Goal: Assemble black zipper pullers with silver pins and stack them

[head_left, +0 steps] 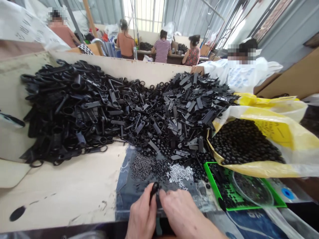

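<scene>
My left hand (142, 212) is closed around a black plastic part (154, 188), whose rounded end sticks up past the thumb. Close beside it, my right hand (180, 208) has its fingers curled and pinched together; whatever may be between them is hidden. Both hands are over the near edge of a dark cloth mat (123, 196). Just beyond the fingers lie a pile of silver pins (179, 174), a pile of small grey-brown metal pieces (141, 166) and some tiny black pieces (160, 167).
Long black ring-ended parts (82, 106) and flat black pieces (191, 99) are heaped behind. Right of the hands stand a green tray (251, 208) with a clear bowl (251, 189) and a yellow-white sack (251, 171) of black balls (244, 141). Several people are beyond the back board (149, 71).
</scene>
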`<action>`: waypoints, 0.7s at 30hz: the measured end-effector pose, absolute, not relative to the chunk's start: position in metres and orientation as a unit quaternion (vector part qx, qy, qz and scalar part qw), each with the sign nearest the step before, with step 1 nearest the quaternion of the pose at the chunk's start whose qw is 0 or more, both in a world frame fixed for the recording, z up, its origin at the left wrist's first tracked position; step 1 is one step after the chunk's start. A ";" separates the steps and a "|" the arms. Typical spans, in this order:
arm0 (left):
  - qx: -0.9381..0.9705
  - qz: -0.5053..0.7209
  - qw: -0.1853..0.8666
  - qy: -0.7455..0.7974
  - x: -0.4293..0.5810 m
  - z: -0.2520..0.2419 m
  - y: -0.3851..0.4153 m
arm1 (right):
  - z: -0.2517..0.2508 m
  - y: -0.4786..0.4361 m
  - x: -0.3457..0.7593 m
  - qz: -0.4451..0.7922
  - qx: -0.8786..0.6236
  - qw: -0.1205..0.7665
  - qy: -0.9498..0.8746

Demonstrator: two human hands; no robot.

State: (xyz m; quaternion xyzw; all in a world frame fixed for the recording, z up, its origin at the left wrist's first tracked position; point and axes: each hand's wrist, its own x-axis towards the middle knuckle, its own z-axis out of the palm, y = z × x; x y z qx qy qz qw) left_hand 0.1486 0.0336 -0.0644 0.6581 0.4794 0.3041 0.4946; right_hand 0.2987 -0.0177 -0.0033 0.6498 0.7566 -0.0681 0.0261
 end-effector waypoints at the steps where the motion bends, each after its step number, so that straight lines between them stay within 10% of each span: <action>1: 0.660 0.325 0.469 0.489 0.143 -0.064 0.037 | 0.002 -0.023 0.304 -0.071 0.651 0.014 0.756; 5: 0.606 0.354 0.433 0.566 0.114 -0.047 0.068 | 0.031 -0.029 0.336 -0.119 0.674 -0.081 0.724; 10: 0.381 0.326 0.669 0.549 0.113 -0.022 0.091 | 0.047 0.001 0.391 -0.143 0.743 -0.207 0.620; 21: 0.344 0.405 0.698 0.480 0.171 -0.020 0.071 | -0.002 0.114 0.366 -0.060 0.732 -0.166 0.658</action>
